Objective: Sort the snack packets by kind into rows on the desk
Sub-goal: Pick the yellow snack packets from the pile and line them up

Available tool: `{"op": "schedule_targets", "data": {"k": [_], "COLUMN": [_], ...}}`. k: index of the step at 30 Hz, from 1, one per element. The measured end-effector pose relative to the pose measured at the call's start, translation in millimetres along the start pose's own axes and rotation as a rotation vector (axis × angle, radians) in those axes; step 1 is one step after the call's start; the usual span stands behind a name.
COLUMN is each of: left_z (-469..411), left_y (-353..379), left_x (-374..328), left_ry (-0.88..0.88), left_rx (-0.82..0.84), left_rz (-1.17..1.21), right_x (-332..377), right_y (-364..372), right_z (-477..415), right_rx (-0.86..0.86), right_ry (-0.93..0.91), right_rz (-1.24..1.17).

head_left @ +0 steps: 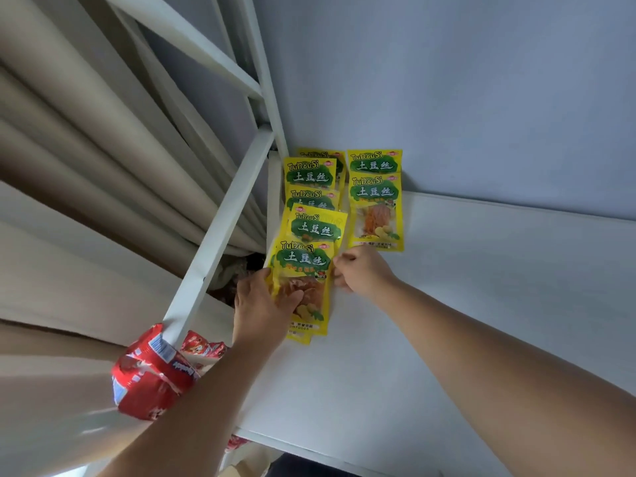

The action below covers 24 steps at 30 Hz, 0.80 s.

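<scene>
Several yellow-and-green snack packets lie overlapping in two columns on the white desk, against the wall. The nearest packet of the left column sits on top of the others. My left hand grips its left edge, thumb over the clear window. My right hand pinches its right edge with curled fingers. The right column holds two packets, just beyond my right hand. A red snack packet hangs at the desk's left edge, beside my left forearm.
A white metal frame bar slants down along the desk's left edge, with beige curtains behind it. More red packets show under my left forearm. The blue-grey wall bounds the desk's far side.
</scene>
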<state>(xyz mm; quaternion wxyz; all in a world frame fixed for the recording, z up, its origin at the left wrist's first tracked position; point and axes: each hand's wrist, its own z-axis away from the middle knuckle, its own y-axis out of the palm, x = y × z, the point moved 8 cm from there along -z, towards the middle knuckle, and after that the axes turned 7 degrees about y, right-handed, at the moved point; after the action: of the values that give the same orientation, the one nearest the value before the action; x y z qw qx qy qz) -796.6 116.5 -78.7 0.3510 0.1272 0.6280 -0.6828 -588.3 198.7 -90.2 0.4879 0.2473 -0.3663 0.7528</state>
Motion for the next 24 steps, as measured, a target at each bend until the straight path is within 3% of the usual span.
{"op": "schedule_targets", "data": {"k": [9,17,24], "left_z": [9,22,12], "left_y": [-5,-11,-10], "left_x": [8,14,10], "left_ry": [-0.006,-0.143,-0.072], "left_rx": [0.024,-0.003,-0.022], "left_rz": [0.207,-0.024,0.16], "right_x": [0,-2,7], "right_y": [9,11,7], "right_z": [-6,-5,-6], "right_rx": [-0.035,-0.061,-0.09], "right_ry": [0.013,-0.015,-0.028], "right_rz": [0.023,0.064,0.046]}}
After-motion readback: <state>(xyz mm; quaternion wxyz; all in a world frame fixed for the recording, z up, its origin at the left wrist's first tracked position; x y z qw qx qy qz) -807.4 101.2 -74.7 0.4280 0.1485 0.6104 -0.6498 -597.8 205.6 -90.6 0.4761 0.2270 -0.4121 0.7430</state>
